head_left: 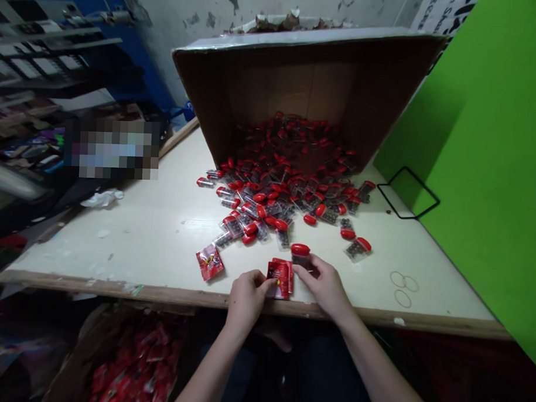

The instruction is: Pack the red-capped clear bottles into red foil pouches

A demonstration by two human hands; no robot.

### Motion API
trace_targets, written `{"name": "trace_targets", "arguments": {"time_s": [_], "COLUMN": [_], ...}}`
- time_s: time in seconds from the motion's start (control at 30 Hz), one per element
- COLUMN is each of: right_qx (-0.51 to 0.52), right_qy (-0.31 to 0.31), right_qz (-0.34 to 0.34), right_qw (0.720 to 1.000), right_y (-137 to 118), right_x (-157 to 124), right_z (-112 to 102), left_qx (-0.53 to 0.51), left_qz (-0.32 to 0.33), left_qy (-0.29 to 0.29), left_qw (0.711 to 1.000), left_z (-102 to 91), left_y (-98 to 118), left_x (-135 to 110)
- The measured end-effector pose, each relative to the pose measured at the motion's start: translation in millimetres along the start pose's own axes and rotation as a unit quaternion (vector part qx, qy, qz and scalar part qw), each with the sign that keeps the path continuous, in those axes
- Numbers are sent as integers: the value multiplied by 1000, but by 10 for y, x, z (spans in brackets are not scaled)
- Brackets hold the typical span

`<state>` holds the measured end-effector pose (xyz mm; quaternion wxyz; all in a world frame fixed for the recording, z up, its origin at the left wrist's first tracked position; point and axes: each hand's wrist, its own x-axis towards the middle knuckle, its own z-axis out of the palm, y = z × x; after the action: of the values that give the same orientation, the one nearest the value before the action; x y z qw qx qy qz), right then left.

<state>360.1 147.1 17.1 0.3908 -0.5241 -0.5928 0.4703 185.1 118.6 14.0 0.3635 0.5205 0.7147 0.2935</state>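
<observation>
Near the front edge of the table, my left hand (248, 294) pinches a small red printed packet (279, 277); a second red piece shows just behind it. My right hand (329, 285) grips a small clear container with a red cap (300, 250), dark contents inside, held upright beside the packet. Left of my hands lies another red packet (209, 262), flat on the table. Beyond them spreads a heap of similar red-capped clear containers (272, 195) filled with dark beads, spilling from a cardboard box (298, 79) lying on its side.
Rubber bands (403, 289) and a black wire frame (409, 194) lie to the right, by a green panel (494, 144). Crumpled white paper (103, 198) rests at left. Below the table's wooden edge (159, 295), many red packets (134, 360) fill an open container.
</observation>
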Motion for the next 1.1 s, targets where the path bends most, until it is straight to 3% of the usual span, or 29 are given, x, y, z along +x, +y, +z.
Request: {"name": "trace_targets", "arguments": {"time_s": [0.17, 0.3, 0.4, 0.5, 0.7, 0.83, 0.97, 1.1], "right_qx": [8, 17, 21, 37, 140, 167, 175, 154], "right_qy": [0, 7, 20, 23, 3, 0, -48, -45], "right_qz": [33, 45, 49, 63, 117, 141, 152, 143], "right_qw": [999, 999, 998, 997, 983, 976, 972, 977], "right_y": [89, 104, 62, 12, -99, -200, -286, -304], "right_x": [147, 148, 60, -117, -524, -722, -855, -880], "right_z": [246, 227, 135, 61, 54, 106, 201, 271], "left_qx": [-5, -6, -44, -150, -404, -487, -556, -584], "left_qz": [22, 25, 14, -16, -129, -183, -215, -210], "left_qy": [-47, -59, -28, 14, 2, -1, -2, -21], "left_qw": [999, 998, 999, 988, 906, 854, 803, 784], "left_z": [-87, -152, -200, -223, -121, -47, -13, 26], "left_y": [26, 0, 2, 34, 80, 179, 326, 397], "left_x": [-23, -8, -4, -25, -91, -134, -196, -278]}}
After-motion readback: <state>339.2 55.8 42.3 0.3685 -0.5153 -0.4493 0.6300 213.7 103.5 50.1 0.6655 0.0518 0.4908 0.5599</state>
